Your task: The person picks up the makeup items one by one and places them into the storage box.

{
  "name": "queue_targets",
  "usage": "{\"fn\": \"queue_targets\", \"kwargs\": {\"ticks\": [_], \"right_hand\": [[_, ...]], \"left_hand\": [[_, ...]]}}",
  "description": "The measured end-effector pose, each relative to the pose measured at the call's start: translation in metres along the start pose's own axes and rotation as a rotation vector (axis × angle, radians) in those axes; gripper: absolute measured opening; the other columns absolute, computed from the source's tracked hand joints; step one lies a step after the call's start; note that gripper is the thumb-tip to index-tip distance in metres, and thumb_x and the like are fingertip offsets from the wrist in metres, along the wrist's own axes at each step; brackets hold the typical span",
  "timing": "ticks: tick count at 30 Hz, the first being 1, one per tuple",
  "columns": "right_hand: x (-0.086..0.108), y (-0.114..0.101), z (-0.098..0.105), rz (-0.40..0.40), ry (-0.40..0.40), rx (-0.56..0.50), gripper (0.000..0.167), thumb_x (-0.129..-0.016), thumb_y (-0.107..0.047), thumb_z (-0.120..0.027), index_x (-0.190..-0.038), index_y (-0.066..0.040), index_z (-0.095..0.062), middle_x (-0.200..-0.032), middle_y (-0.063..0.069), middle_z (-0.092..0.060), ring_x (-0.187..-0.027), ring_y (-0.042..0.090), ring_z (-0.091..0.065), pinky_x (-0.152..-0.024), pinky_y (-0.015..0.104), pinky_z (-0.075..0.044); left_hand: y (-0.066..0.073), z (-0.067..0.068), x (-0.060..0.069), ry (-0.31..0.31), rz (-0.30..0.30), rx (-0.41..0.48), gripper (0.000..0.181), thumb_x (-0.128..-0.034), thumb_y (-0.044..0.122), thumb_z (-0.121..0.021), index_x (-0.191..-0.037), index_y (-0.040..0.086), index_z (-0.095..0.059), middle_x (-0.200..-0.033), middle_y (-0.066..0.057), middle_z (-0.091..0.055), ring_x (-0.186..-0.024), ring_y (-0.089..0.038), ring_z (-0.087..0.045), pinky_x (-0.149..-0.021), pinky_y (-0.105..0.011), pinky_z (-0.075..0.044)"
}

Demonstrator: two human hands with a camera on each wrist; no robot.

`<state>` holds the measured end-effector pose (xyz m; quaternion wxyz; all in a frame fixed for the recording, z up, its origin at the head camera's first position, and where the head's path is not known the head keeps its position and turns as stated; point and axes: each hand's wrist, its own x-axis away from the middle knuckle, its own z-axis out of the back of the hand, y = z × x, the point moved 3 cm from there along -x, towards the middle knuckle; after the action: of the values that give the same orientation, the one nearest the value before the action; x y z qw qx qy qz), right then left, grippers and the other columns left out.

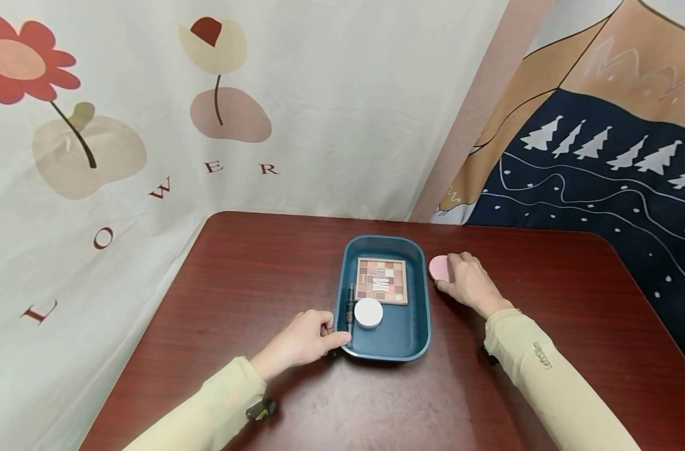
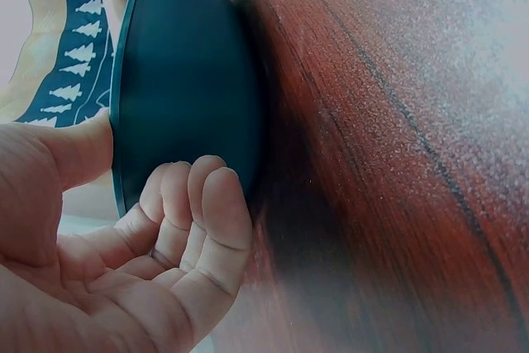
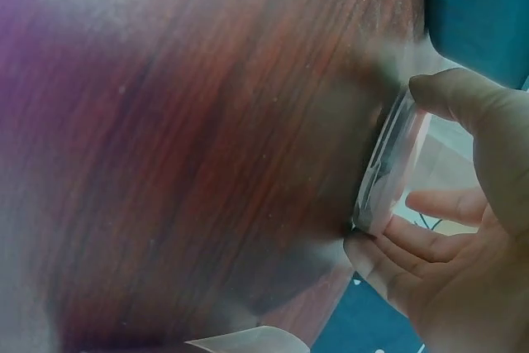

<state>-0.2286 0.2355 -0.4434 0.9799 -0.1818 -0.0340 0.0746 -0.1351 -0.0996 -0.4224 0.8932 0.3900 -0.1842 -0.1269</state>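
A blue tray (image 1: 399, 352) holds a makeup palette (image 1: 381, 280), a round white-lidded jar (image 1: 368, 312) and a dark slim tube (image 1: 350, 313). My left hand (image 1: 303, 338) grips the tray's near left corner, thumb on the rim and fingers curled against the outer wall (image 2: 190, 80). Just right of the tray, my right hand (image 1: 473, 283) holds a round pink item (image 1: 440, 268) by its edges. In the right wrist view, thumb and fingers of the hand (image 3: 463, 204) pinch that disc (image 3: 393, 163), which has a clear side, at the tabletop.
The dark red wooden table (image 1: 252, 269) extends around the tray. Behind it hang a white curtain (image 1: 342, 113) with flowers and letters, and a navy and tan cloth (image 1: 590, 169) with white trees at the right.
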Motion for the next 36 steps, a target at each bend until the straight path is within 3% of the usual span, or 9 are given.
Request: {"fn": "queue_targets", "kwargs": {"ticks": [6,22,36], "right_hand": [[0.003,-0.002,0.002,-0.004,0.006,-0.02,0.068,-0.089,-0.02,-0.074,-0.141,0.015,-0.046,-0.131,0.037,-0.051,-0.114,0.048,-0.051,-0.094,0.061,-0.053],[0.014,-0.015,0.021,0.067,0.128,-0.087,0.059,-0.091,-0.021,-0.073,-0.135,0.014,-0.054,-0.13,0.034,-0.055,-0.114,0.046,-0.054,-0.092,0.06,-0.053],[0.022,-0.023,0.033,0.071,0.12,-0.077,0.061,-0.091,-0.024,-0.074,-0.137,0.01,-0.053,-0.132,0.032,-0.055,-0.115,0.045,-0.053,-0.091,0.06,-0.055]], "left_hand": [[0.0,0.0,0.0,0.002,-0.001,0.001,0.04,-0.0929,0.033,-0.078,-0.069,0.012,-0.055,-0.053,0.007,-0.054,-0.051,-0.008,-0.049,-0.052,-0.027,-0.04],[-0.002,-0.001,-0.001,0.013,-0.001,0.004,0.039,-0.0921,0.033,-0.078,-0.068,0.012,-0.055,-0.053,0.008,-0.056,-0.051,-0.008,-0.051,-0.052,-0.027,-0.041],[-0.002,-0.002,-0.002,-0.006,0.019,-0.01,0.04,-0.0935,0.034,-0.077,-0.069,0.012,-0.054,-0.056,0.005,-0.058,-0.053,-0.01,-0.051,-0.055,-0.028,-0.041]]}}
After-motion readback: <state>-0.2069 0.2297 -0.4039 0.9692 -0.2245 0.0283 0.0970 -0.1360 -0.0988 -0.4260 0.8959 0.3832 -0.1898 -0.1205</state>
